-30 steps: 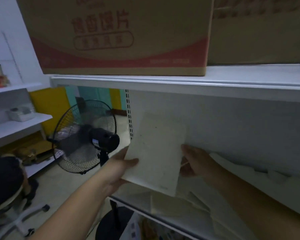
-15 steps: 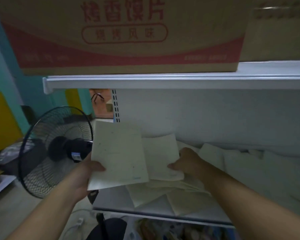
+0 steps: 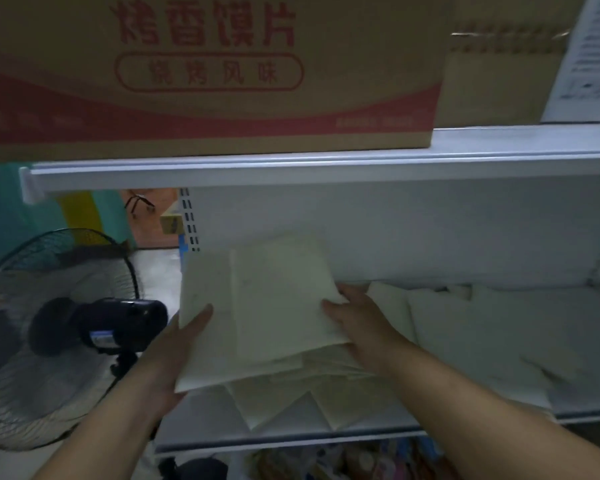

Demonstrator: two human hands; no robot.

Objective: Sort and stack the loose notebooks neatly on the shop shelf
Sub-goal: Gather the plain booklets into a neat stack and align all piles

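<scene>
The left hand [image 3: 168,355] grasps the first notebook [image 3: 205,289] at its lower left edge, the thumb laid across the pale front cover and the fingers hidden behind it. The right hand [image 3: 364,330] grasps the second notebook [image 3: 278,299] at its right edge, the thumb pressed on the cover and the remaining fingers curled beneath. The second notebook overlaps the right part of the first, so that the two covers form one staggered pair, both tilted with their upper edges toward the back panel [image 3: 413,230]. Both are held above the left end of the lower shelf [image 3: 291,441], clear of its surface. Directly beneath them lie loose notebooks [image 3: 326,400] of the same pale colour, fanned at differing angles and overlapping one another; further pale covers [image 3: 482,341] spread to the right along the same shelf, their outlines indistinct in the dim light. A slotted upright [image 3: 187,220] marks the left end of the back panel. Above, the upper shelf [image 3: 326,166] carries a printed carton [image 3: 205,109] with red lettering and a red band, and just beside it on the right a plain carton [image 3: 492,81], with a white printed sheet [image 3: 596,53] at the far right. To the left of the shelving stands a fan [image 3: 59,341] with a dark wire guard, its motor housing near the left wrist. Below the lower shelf, coloured goods [image 3: 326,462] are too blurred to identify.
</scene>
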